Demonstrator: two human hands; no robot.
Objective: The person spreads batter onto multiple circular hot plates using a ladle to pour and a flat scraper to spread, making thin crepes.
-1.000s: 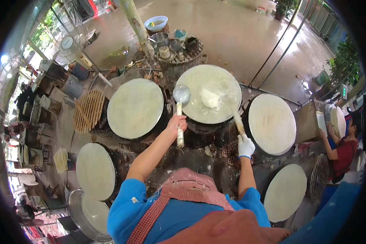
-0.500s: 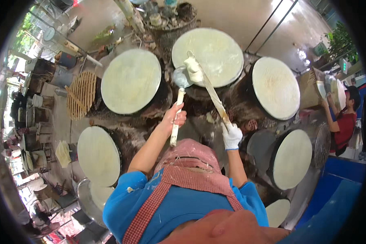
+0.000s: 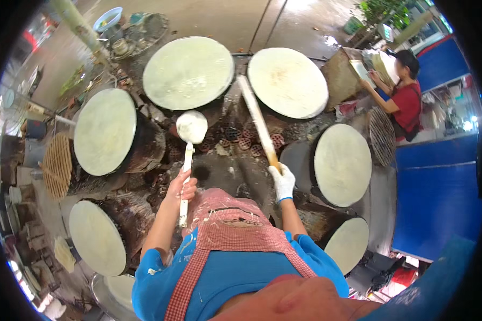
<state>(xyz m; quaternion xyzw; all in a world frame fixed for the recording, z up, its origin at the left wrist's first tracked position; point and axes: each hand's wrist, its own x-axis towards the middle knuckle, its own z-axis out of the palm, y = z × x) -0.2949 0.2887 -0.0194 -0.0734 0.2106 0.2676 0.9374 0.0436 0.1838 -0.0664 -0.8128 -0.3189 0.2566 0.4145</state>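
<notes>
My bare left hand (image 3: 182, 187) is wrapped round the white-smeared handle of a ladle (image 3: 191, 128). White batter fills its bowl, which hangs in front of a round griddle (image 3: 188, 72) coated with a thin pale layer. In a white knit glove, my right hand (image 3: 283, 181) grips a long flat spatula (image 3: 258, 119). Its batter-coated blade slants up and left, the tip between that griddle and a second coated griddle (image 3: 288, 83). Ladle and spatula are apart.
More pale-coated griddles curve round me, among them one at left (image 3: 105, 131) and one at right (image 3: 343, 166). A slatted round rack (image 3: 57, 166) stands far left. Holed briquettes (image 3: 245, 142) lie ahead. A person in red (image 3: 404, 101) handles pale sheets at far right.
My view has turned right. The white lump has gone from the spatula, and white batter now fills the ladle. The two tools have moved apart.
</notes>
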